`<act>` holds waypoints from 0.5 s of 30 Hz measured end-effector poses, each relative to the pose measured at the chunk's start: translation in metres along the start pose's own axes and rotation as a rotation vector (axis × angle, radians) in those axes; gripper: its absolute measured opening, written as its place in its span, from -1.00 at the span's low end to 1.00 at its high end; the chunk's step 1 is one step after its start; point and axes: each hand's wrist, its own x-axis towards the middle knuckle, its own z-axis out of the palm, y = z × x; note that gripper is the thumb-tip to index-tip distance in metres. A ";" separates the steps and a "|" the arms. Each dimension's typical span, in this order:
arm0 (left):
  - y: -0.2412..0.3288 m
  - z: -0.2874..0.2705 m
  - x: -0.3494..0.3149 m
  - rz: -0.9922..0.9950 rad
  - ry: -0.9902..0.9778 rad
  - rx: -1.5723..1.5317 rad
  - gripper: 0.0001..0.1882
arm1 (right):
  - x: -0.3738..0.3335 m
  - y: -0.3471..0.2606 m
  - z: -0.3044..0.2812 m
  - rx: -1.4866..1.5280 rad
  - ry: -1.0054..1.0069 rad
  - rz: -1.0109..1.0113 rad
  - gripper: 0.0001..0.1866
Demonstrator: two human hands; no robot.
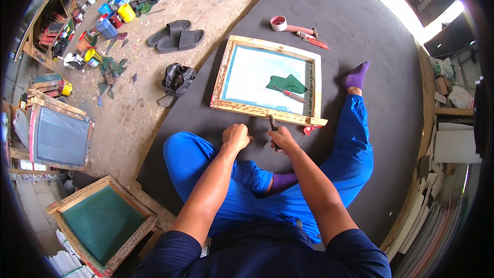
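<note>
Right hand [280, 138] closed round dark tool [272, 123], left hand [236, 136] curled (grip's contents unclear), both near wooden frame [257, 110].

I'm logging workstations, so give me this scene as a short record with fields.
Right hand: gripping a dark hand tool
Left hand: curled, apart from the right; whether it holds anything is unclear
In front: wooden frame lying on a dark surface
Inside frame: green scrap and a slim red-and-grey tool
Beyond frame: tape roll, hammer
Floor at left: dark sandals
</note>
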 end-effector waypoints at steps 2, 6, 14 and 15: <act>0.004 -0.004 -0.001 -0.008 -0.005 -0.021 -0.75 | 0.004 -0.001 0.001 -0.031 0.008 0.017 -0.74; 0.005 -0.010 -0.001 0.004 -0.054 -0.056 -0.72 | -0.001 -0.014 0.006 -0.037 0.032 0.035 -0.73; 0.005 -0.004 0.001 0.055 0.022 -0.103 -0.72 | -0.005 -0.023 0.013 -0.148 0.142 0.034 -0.73; 0.003 -0.002 0.001 0.053 0.023 -0.112 -0.72 | -0.009 -0.026 0.015 -0.178 0.169 0.026 -0.74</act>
